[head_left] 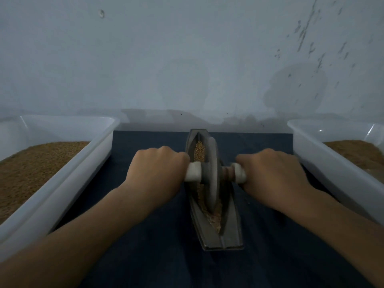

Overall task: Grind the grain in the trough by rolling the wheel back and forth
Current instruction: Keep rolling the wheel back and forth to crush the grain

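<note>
Two firm grips: left hand (154,173) and right hand (270,175) each wrap a handle (193,172) of the wheel (212,167), midway in the trough (220,240). Grain (200,150) lies behind and ahead. Judgement: press evenly, keep wheel upright, roll full length.

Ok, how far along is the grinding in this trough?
Done: the near-end grain in the trough looks crushed and paler. In hand: the left hand and right hand grip the handles of the wheel, which sits mid-trough. Left: the far-end grain looks whole.
</note>
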